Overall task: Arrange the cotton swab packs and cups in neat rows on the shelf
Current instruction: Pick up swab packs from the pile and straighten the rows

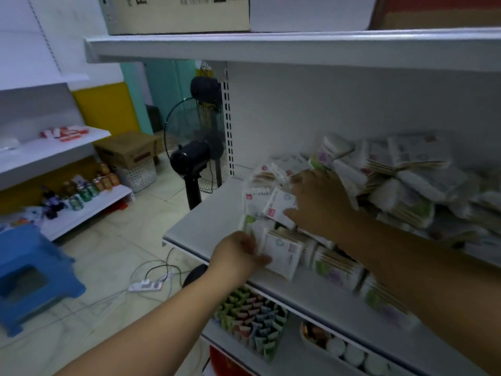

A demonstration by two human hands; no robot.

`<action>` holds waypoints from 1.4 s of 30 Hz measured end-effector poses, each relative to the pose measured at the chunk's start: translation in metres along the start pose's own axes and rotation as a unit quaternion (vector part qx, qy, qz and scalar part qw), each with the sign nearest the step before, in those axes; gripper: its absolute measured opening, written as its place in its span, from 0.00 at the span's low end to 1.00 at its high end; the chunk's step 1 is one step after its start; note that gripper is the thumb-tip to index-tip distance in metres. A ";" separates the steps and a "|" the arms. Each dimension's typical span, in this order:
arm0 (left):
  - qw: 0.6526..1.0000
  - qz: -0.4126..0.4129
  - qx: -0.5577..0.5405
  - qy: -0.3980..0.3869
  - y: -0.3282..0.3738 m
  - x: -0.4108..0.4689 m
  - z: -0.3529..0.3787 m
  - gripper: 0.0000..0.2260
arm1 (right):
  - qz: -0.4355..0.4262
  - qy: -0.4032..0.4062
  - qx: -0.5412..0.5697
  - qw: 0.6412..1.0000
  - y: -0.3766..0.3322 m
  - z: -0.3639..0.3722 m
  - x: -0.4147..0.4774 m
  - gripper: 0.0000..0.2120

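Observation:
Many white cotton swab packs [401,183] lie in a loose heap on the white shelf [206,218], piled toward the right and back. At the shelf's front, my left hand [238,253] grips the left edge of one flat white pack [284,253]. My right hand [320,204] reaches in over the packs, fingers spread, thumb and fingers pressing on a tilted pack with a red mark [279,204]. More packs with green and purple print [336,270] lie along the front edge under my right forearm. No cups can be made out on this shelf.
The shelf's left part is bare. A lower shelf holds a tray of coloured sachets [252,318] and a bin of white-lidded jars [349,351]. A black standing fan [198,147] is left of the shelving. A blue stool [32,272] and power strip [146,284] are on the floor.

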State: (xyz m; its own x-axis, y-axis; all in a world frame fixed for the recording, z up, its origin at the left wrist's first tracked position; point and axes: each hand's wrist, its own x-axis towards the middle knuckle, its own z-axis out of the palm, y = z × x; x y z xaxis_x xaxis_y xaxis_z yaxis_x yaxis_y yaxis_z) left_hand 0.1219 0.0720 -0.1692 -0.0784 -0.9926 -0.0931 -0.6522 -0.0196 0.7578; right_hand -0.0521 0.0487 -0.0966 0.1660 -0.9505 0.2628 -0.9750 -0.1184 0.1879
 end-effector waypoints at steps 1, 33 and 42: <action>1.000 -0.003 -0.020 -0.011 -0.001 0.001 -0.001 0.14 | 0.008 0.002 -0.015 1.000 -0.001 0.004 0.002 0.32; 0.810 0.108 -0.415 -0.401 0.112 -0.083 0.057 0.32 | 0.489 0.338 0.703 0.390 -0.004 -0.047 -0.270 0.06; 0.775 0.131 -0.431 -0.444 0.207 -0.236 0.179 0.23 | 0.516 0.383 0.644 0.415 0.089 -0.085 -0.466 0.07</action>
State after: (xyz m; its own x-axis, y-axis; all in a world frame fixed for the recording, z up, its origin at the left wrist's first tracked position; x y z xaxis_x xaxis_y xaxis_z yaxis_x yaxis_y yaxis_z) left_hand -0.1297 0.3242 -0.1065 -0.8601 -0.5097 0.0190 0.1888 -0.2835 0.9402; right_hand -0.2037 0.5056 -0.1224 -0.9210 -0.3742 -0.1087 0.2261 -0.2862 -0.9311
